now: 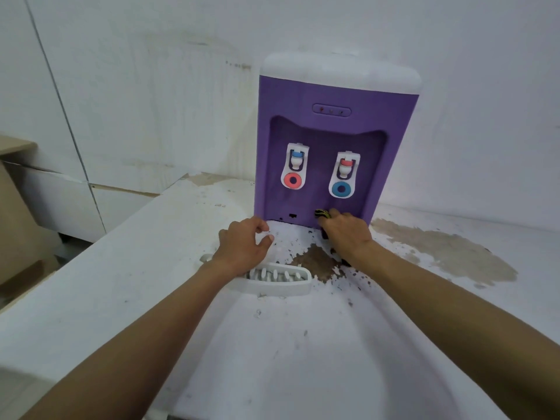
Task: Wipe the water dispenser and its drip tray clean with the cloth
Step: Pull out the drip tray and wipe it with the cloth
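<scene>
- The purple water dispenser with a white top stands at the back of the white bench, close to the wall.
- Its white drip tray is out of the dispenser. It lies on the bench just in front, partly under the left wrist.
- The right hand has its fingers curled round a dark cloth with yellow stripes. It presses the cloth on the bottom of the purple hollow, below the tap with the blue ring.
- The left hand is over the far side of the drip tray with its fingers bent. It is hard to tell if it grips the tray or only rests there.
- The step in hand looks like wiping the low front of the dispenser. The tray probably gets its turn later.
- The next move likely calls for rubbing the cloth sideways across the hollow, toward the tap with the red ring.
- The tray has ribs, so the cloth will need to be pushed down between them.
- Paint has flaked off the bench in a brown patch by the right hand. Loose bits could stick to the cloth.
</scene>
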